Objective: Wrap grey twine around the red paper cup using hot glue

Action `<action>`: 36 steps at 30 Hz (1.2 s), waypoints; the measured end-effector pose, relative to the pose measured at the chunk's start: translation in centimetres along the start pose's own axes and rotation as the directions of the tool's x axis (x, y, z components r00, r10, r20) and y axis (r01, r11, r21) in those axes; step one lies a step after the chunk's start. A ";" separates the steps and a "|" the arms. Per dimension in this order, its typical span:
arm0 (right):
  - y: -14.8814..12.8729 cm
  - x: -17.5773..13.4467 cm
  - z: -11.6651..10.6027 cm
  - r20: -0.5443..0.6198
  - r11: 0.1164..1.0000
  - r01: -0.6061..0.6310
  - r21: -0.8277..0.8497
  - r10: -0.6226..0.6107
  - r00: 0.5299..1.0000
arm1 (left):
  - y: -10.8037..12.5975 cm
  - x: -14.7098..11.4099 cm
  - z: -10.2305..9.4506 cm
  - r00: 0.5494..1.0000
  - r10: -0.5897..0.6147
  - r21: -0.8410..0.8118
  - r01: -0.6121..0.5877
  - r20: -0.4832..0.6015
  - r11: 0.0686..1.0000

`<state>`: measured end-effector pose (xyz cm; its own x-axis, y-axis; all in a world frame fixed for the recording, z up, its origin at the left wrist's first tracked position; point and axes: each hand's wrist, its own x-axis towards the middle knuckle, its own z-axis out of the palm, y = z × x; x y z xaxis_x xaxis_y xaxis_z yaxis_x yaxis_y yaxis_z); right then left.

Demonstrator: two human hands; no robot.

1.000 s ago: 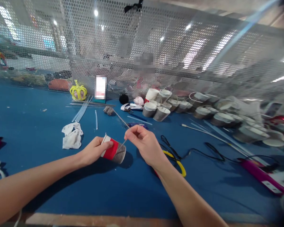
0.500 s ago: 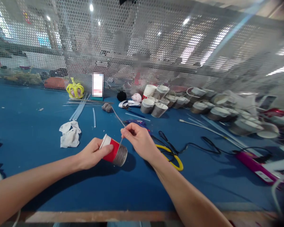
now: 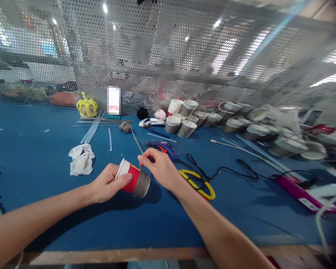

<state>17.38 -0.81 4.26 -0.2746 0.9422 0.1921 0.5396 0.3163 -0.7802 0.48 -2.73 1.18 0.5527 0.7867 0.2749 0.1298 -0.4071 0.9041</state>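
Note:
My left hand (image 3: 109, 183) is closed around a red and white paper cup (image 3: 132, 175), which lies tilted on its side with its rim to the left. Grey yarn (image 3: 142, 184) is wound about the cup's base end. Between thumb and fingertips, my right hand (image 3: 155, 164) pinches the strand of yarn (image 3: 136, 139) just above the cup. That strand runs back to a small grey yarn ball (image 3: 125, 127) on the table. Just behind my right hand lies a blue glue gun (image 3: 165, 147).
Several grey-wrapped cups (image 3: 187, 128) stand at the back right. Yellow-handled scissors (image 3: 211, 192) and black cable lie right of my hand, near a purple power strip (image 3: 305, 196). Crumpled white material (image 3: 81, 160), glue sticks (image 3: 92, 130) and a phone (image 3: 113, 101) are to the left.
My right hand has moved slightly left and closer to the cup, with the yarn still pinched. The left hand keeps its hold on the cup; the view has shifted a little.

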 end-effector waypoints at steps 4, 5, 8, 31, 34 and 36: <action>0.0 0.0 0.2 0.016 1.000 0.000 -0.018 0.001 1.000 | 0.1 -0.1 0.0 1.000 0.014 0.005 -0.014 0.001 1.000; 0.0 0.0 0.2 0.018 1.000 -0.001 -0.017 0.002 1.000 | 0.1 -0.1 -0.1 1.000 0.014 0.007 -0.014 0.002 1.000; 0.0 -0.1 0.3 0.024 1.000 -0.005 -0.028 0.006 1.000 | 0.1 -0.2 0.0 1.000 0.017 0.006 -0.017 0.003 1.000; 0.1 0.2 0.6 0.068 0.999 -0.042 -0.030 0.044 0.997 | -0.3 -0.2 0.2 0.980 -0.195 -0.204 0.182 -0.042 0.962; 0.2 0.2 0.6 0.074 0.998 -0.054 -0.022 0.056 0.996 | -0.2 -0.2 0.2 0.981 -0.192 -0.214 0.179 -0.038 0.960; 0.3 0.1 0.7 0.074 0.998 -0.052 -0.021 0.053 0.996 | -0.1 -0.2 0.2 0.986 -0.160 -0.196 0.149 -0.041 0.969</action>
<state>16.97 -0.66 3.67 -0.3037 0.9469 0.1058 0.5695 0.2694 -0.7765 0.53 -2.92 1.00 0.4905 0.8601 0.1401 0.0471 -0.1867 0.9813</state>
